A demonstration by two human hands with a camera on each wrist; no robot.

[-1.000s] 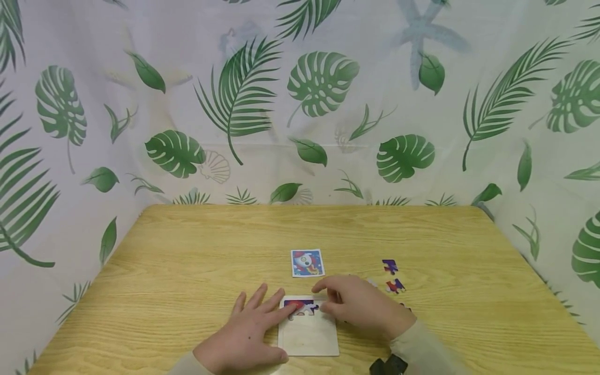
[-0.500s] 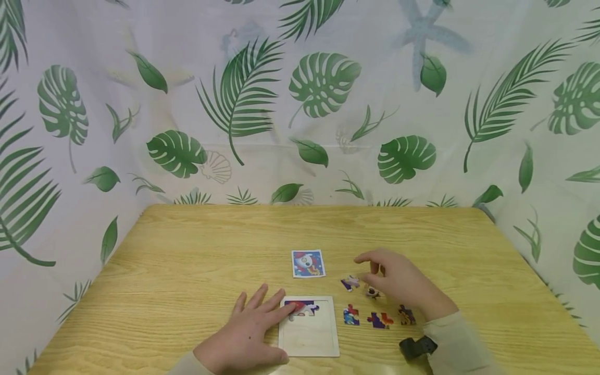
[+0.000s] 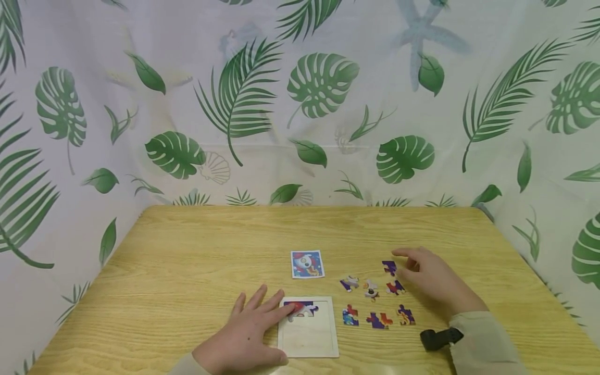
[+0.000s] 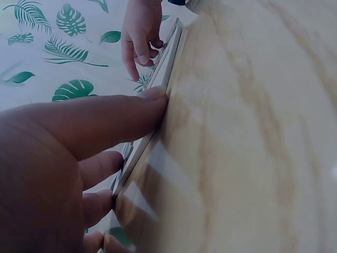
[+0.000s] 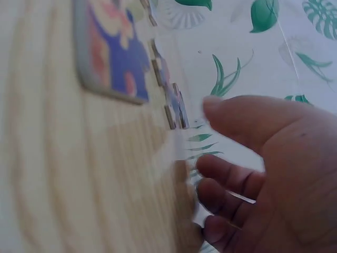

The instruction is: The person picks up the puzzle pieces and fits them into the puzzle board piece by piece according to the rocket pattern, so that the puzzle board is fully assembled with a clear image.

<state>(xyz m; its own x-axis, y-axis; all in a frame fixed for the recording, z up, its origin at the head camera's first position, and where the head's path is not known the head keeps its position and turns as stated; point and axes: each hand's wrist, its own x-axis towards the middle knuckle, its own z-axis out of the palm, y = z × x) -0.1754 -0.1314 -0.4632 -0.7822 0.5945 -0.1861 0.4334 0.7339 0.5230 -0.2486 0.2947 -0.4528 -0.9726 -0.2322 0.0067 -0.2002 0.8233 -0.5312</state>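
Note:
A shallow square puzzle tray (image 3: pixel 308 338) lies on the table, with joined purple and red pieces (image 3: pixel 307 308) in its upper left. My left hand (image 3: pixel 248 330) is spread flat over the tray's left side, its index finger resting on those pieces; in the left wrist view that hand (image 4: pixel 58 142) has its thumb on the tray's edge. My right hand (image 3: pixel 433 278) hovers at the right of the loose pieces, beside the purple corner piece (image 3: pixel 389 267). In the right wrist view its fingers (image 5: pixel 226 174) are loosely bent, with nothing between them and the thumb.
Several loose pieces lie right of the tray, among them a blue and red one (image 3: pixel 350 315), a purple and orange one (image 3: pixel 378 320) and a white one (image 3: pixel 371 290). A picture card (image 3: pixel 307 264) lies behind the tray. A patterned curtain (image 3: pixel 262 177) hangs behind the table.
My right hand has moved from the tray across to the right of the loose pieces, uncovering them. The left hand has stayed in place on the tray.

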